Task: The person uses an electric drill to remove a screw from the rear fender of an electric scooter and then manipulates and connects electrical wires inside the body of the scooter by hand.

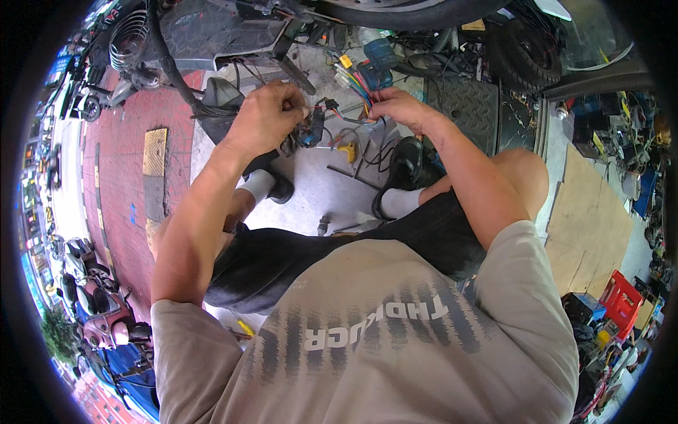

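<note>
My left hand is closed in a pinch. A thin reddish wire appears to run from its fingertips to a small black connector; the grip itself is partly hidden. My right hand grips a bundle of multicoloured wires, with its fingers wrapped round them. White plugs and a yellow connector top that bundle. Below the black connector, between my hands, lies a dark and blue part. A yellow-handled tool rests on the floor beneath.
A dark scooter panel and a wheel's tyre stand ahead. Thick black cable hangs at the left. A blue power tool lies beyond my right hand. Loose tyre, black mat and cardboard are rightward.
</note>
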Action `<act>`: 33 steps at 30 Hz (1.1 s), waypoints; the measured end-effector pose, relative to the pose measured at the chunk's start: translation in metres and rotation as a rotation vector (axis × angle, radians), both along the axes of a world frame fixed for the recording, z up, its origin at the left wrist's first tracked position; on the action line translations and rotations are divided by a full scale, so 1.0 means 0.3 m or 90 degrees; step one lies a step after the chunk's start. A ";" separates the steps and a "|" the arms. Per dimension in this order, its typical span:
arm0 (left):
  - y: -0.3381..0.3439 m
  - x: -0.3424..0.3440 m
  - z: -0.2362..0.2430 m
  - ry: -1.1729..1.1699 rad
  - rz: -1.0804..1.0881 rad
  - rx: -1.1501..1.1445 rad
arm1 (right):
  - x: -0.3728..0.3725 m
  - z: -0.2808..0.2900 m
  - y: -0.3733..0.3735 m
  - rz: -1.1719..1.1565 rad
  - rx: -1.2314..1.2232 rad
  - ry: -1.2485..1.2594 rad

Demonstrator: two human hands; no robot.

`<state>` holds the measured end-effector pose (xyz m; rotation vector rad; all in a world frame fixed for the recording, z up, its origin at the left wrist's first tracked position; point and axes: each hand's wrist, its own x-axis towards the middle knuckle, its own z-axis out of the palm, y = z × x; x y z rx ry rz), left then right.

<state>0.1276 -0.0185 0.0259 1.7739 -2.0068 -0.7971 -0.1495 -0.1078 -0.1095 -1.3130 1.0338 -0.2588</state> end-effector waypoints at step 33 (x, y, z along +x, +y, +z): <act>-0.019 0.046 -0.007 0.533 0.156 0.093 | -0.022 -0.030 -0.063 -0.131 0.098 -0.063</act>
